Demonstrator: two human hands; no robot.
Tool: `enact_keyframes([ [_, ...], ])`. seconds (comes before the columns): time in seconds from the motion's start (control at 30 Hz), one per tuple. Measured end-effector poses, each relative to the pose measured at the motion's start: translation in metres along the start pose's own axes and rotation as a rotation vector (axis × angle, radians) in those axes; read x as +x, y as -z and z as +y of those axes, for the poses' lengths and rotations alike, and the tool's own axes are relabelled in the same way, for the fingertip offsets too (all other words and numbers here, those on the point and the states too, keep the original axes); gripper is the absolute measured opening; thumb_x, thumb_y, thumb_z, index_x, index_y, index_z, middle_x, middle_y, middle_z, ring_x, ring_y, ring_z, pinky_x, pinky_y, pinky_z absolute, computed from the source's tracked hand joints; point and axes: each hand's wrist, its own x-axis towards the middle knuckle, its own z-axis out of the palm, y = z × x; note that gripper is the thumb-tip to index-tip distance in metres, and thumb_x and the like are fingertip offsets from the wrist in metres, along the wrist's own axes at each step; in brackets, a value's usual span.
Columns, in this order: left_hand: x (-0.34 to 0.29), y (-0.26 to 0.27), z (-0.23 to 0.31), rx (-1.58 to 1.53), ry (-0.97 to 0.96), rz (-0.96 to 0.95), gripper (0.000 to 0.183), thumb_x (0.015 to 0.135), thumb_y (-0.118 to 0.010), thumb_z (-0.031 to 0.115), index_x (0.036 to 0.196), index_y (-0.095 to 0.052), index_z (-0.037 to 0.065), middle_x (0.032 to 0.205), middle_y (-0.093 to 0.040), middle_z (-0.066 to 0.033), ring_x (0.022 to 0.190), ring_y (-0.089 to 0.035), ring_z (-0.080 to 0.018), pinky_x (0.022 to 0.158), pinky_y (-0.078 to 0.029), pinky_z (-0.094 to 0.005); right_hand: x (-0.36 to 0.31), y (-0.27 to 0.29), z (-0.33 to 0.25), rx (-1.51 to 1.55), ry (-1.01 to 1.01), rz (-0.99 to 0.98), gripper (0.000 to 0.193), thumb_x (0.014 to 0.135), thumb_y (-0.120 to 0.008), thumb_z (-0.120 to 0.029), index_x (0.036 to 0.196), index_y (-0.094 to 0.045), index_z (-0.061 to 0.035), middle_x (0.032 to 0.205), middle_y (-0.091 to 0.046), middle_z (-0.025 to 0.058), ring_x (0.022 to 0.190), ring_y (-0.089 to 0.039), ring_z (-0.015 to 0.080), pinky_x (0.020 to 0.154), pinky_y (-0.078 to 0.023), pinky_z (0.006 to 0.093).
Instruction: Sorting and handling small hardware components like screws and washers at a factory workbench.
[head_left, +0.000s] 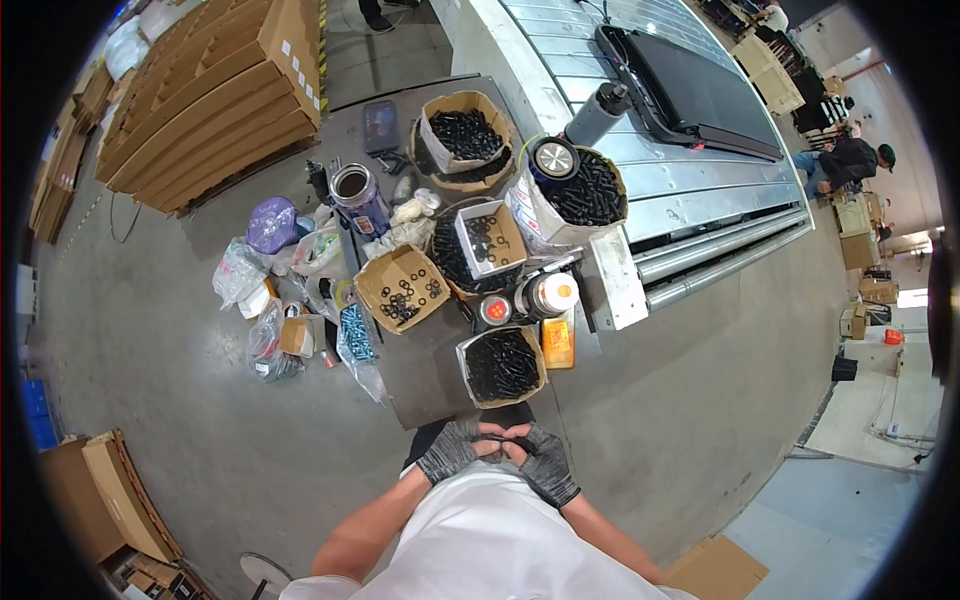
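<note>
Close to my body, my left hand [455, 450] and my right hand [541, 464] meet fingertip to fingertip, both in grey fingerless gloves. Pinched between them is a small dark part [498, 438], mostly hidden by the fingers, so its exact kind does not show. Just beyond the hands, at the near end of the dark table, stands a carton [503, 366] filled with short black cylindrical parts. Farther left is an open cardboard box [402, 288] with loose black rings. A white box [490, 238] of small rings rests on another container of black parts.
More black parts fill containers [464, 138] [586, 190] farther back. A white-lidded bottle [552, 294], a yellow box [559, 343] and a purple can [359, 198] crowd the table. Bagged blue parts [355, 333] hang at its left edge. A roller conveyor [720, 245] stands right; stacked cartons [215, 105] stand left.
</note>
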Motion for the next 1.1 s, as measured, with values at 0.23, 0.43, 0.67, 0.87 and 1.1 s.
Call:
enact_keyframes([
  [0.23, 0.0, -0.012, -0.012, -0.11, 0.039, 0.088, 0.037, 0.088, -0.069, 0.014, 0.12, -0.062, -0.003, 0.103, -0.07, -0.0088, 0.095, -0.065, -0.0147, 0.088, -0.051, -0.028, 0.005, 0.029, 0.021, -0.122, 0.112, 0.057, 0.013, 0.081, -0.068, 0.001, 0.094, -0.066, -0.0017, 0.089, -0.065, 0.0106, 0.084, -0.064, 0.0217, 0.078, -0.05, 0.0313],
  [0.43, 0.005, -0.001, -0.057, -0.209, 0.162, 0.379, 0.02, 0.093, -0.063, 0.014, 0.107, -0.065, 0.0, 0.093, -0.07, -0.0103, 0.079, -0.067, -0.015, 0.071, -0.055, -0.0282, 0.033, 0.073, 0.02, -0.332, 0.272, 0.122, 0.015, 0.079, -0.067, 0.002, 0.092, -0.064, -0.004, 0.089, -0.063, 0.0139, 0.083, -0.063, 0.0295, 0.075, -0.051, 0.0349],
  [0.67, 0.005, -0.002, -0.071, -0.202, 0.189, 0.491, 0.023, 0.094, -0.062, 0.018, 0.109, -0.064, -0.001, 0.09, -0.069, -0.0104, 0.077, -0.067, -0.0157, 0.069, -0.056, -0.0287, 0.081, 0.084, 0.016, -0.466, 0.449, 0.101, 0.017, 0.08, -0.066, 0.002, 0.094, -0.062, -0.0065, 0.09, -0.063, 0.0141, 0.085, -0.064, 0.0328, 0.074, -0.052, 0.0382],
  [0.87, 0.006, -0.006, -0.074, -0.225, 0.182, 0.583, 0.023, 0.095, -0.061, 0.017, 0.11, -0.064, -0.001, 0.092, -0.069, -0.0107, 0.078, -0.066, -0.0164, 0.07, -0.055, -0.0288, 0.123, 0.067, 0.029, -0.604, 0.633, -0.046, 0.018, 0.081, -0.064, 0.0, 0.098, -0.064, -0.0058, 0.099, -0.065, 0.0133, 0.095, -0.064, 0.0304, 0.081, -0.053, 0.0379],
  [1.1, 0.0, -0.008, -0.072, -0.282, 0.148, 0.616, 0.023, 0.094, -0.062, 0.017, 0.11, -0.065, 0.0, 0.091, -0.069, -0.0105, 0.078, -0.066, -0.0165, 0.072, -0.055, -0.0297, 0.16, 0.055, 0.051, -0.821, 0.76, -0.315, 0.034, 0.073, -0.061, -0.001, 0.107, -0.064, -0.0048, 0.111, -0.063, 0.0141, 0.103, -0.062, 0.0303, 0.089, -0.052, 0.0393],
])
